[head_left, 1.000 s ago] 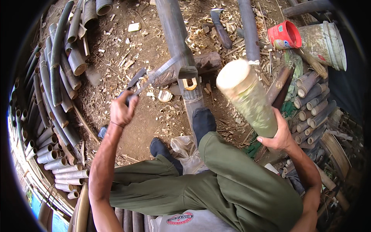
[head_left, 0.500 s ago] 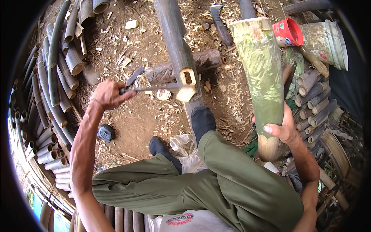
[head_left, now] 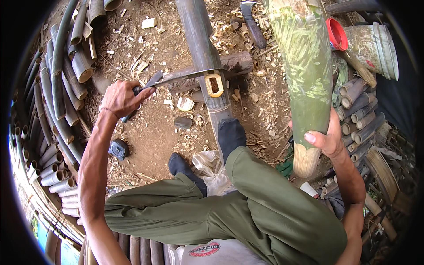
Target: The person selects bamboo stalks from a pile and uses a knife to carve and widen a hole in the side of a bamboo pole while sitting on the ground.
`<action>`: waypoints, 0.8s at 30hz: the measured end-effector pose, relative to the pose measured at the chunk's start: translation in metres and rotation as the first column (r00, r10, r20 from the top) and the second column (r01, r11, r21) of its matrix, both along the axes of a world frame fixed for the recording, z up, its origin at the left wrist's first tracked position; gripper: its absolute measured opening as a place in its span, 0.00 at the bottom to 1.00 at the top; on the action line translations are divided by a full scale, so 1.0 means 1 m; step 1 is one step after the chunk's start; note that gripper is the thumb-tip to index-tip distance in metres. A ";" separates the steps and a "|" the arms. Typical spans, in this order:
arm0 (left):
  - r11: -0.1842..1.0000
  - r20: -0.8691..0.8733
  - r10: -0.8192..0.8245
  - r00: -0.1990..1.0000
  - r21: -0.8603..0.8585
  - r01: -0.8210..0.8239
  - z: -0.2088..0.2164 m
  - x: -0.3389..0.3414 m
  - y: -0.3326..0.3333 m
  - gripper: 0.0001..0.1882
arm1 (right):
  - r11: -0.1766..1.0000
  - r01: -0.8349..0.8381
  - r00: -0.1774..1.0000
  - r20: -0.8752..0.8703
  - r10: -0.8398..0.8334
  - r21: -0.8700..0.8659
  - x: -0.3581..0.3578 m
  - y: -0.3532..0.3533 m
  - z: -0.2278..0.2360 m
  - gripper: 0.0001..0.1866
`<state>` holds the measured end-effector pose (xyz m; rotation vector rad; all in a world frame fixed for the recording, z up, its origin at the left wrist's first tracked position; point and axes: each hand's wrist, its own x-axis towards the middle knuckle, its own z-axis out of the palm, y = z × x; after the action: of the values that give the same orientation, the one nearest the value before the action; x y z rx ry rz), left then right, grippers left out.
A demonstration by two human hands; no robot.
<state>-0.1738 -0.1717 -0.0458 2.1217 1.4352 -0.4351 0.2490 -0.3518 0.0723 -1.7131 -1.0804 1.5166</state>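
Note:
My left hand (head_left: 121, 98) is closed round the handle of a long-bladed knife (head_left: 185, 77). Its blade reaches to the right across a dark bamboo pole (head_left: 198, 31), at the far end of a pale-edged rectangular hole (head_left: 215, 90) cut in the pole's wall. My right hand (head_left: 327, 140) grips a thick green wooden mallet (head_left: 307, 66) near its narrowed, bare-wood end. The mallet's wide upper part is scarred with pale dents and stands to the right of the pole, apart from the knife. My sock-covered foot (head_left: 232, 134) rests on the pole's near part.
A short log (head_left: 236, 64) lies beneath the pole. Wood chips cover the ground, with a tape measure (head_left: 119, 149) at left and a dark-handled blade (head_left: 254, 33) beyond. Stacked bamboo (head_left: 57, 75) lines the left. At right are a red tub (head_left: 337, 34) and a bucket (head_left: 371, 48).
The knife has moved from the hole's near end to its far end. The cut piece at the blade has left it, and a dark chip now lies on the ground. The mallet has been raised.

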 end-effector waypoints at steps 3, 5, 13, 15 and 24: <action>1.000 -0.003 -0.008 1.000 0.017 0.008 0.000 0.000 -0.001 0.35 | 1.000 -0.001 1.000 0.002 0.001 -0.001 0.000 0.002 0.001 0.41; 1.000 -0.012 0.000 1.000 0.026 0.000 -0.003 -0.002 -0.002 0.34 | 1.000 -0.003 1.000 -0.006 0.003 -0.005 -0.001 0.003 0.000 0.41; 0.998 -0.046 -0.011 0.999 0.063 0.014 -0.005 -0.002 -0.006 0.32 | 0.997 -0.007 0.998 -0.056 0.011 0.072 -0.011 0.004 -0.004 0.45; 0.996 -0.054 -0.011 0.998 0.088 0.016 -0.007 0.002 -0.010 0.31 | 0.969 -0.010 1.000 0.007 0.009 0.246 -0.020 0.000 -0.012 0.49; 0.998 -0.095 0.031 0.995 0.062 -0.025 -0.008 0.006 -0.016 0.32 | 0.901 -0.406 0.769 0.589 0.248 0.151 -0.027 0.050 -0.038 0.48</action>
<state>-0.1673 -0.1875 -0.0535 2.1514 1.5486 -0.4939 0.2216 -0.3014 0.0345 -1.8806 -1.8906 0.9827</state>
